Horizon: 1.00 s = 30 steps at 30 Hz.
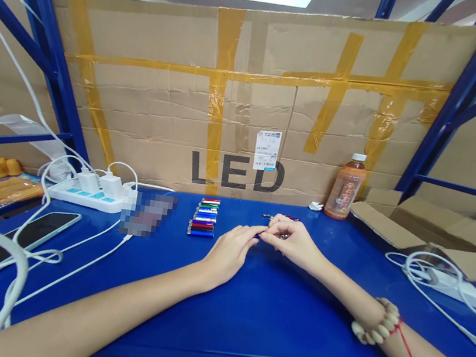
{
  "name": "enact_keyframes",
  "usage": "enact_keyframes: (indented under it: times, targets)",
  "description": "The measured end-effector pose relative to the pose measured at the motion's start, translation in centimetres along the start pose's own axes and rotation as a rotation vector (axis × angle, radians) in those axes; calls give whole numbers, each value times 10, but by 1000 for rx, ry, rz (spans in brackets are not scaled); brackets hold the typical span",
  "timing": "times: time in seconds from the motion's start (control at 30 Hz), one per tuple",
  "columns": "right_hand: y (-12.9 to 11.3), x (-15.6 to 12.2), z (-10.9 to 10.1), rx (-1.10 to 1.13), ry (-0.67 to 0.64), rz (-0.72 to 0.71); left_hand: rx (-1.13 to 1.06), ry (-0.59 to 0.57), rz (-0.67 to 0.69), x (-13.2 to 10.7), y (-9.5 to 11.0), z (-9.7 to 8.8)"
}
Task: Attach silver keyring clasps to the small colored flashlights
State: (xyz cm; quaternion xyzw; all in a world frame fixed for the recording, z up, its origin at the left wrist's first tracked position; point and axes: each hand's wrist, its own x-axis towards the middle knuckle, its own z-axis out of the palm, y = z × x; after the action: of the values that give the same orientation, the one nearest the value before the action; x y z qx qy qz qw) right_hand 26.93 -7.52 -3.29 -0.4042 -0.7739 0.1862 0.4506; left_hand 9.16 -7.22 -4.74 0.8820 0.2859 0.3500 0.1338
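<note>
Only the head view to go on here, so: both hands are brought together over the middle of the blue table. A small blue piece is pinched at the fingertips of the right hand, which is curled tight round it. The left hand is drawn narrow, with its fingertips laid against the piece's other end; whether it's actually gripped from that side can't be told, too much is hidden. The piece itself is held just above the tabletop, right between the two hands. A neat row of little coloured tubes is stacked just to the left of the hands, and a few loose pieces are scattered just behind them. Judging by those, the piece is probably light, stiff and smooth-skinned, so a bit slippery. It's likely best taken round the barrel with thumb and forefinger rather than by the tip. Further off, an orange drink bottle is stood against the taped cardboard sheet, a power strip and a phone are laid at the left, and an open carton is parked at the right. A bead bracelet is worn on the right wrist.
</note>
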Motion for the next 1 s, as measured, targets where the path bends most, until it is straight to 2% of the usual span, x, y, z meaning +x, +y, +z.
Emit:
enact_keyframes:
  times: [0.2,0.43,0.67,0.83,1.0]
  targets:
    - [7,1,1,-43,13,-3,-30,-22,-38,-1,1,1]
    - [-1,0,-3,-142,135,-68,-115,-15,-135,2,3,-2]
    - [-4,1,-9,25,-10,-193,-53,-66,-193,3,5,-5]
    - [-3,1,-13,30,-44,-228,-182,-149,-86,4,-1,-4]
    - [0,-1,-15,39,-108,-249,-143,-219,-61,2,-5,-3]
